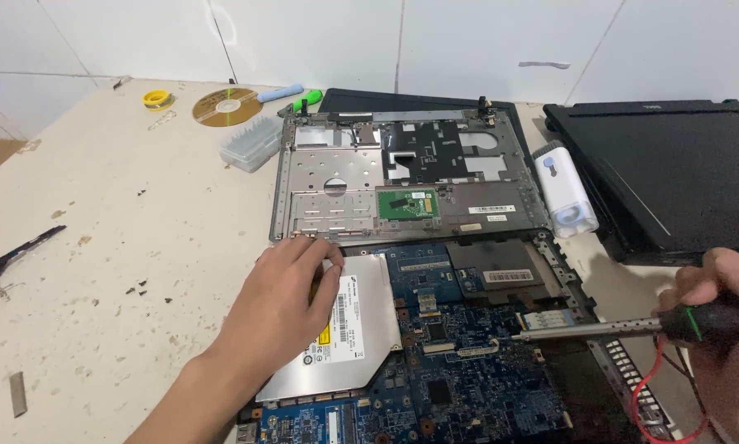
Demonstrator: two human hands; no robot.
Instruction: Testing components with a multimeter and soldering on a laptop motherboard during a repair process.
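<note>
Beige tabletop (115, 238) spreads bare to our left. Our left hand (283, 300) lies flat, fingers loosely spread, on the silver disc drive (357, 345) in the opened laptop (468, 362). Our right hand (715, 325) grips a screwdriver (587, 330), its tip on the circuit board, near the table's right edge.

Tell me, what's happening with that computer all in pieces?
A person is working on an opened laptop on a table. The left hand rests on the silver disc drive at the laptop's left side. The right hand holds a screwdriver, its tip down on the blue circuit board. The removed top cover lies just behind, and a second dark laptop sits to the right.
</note>
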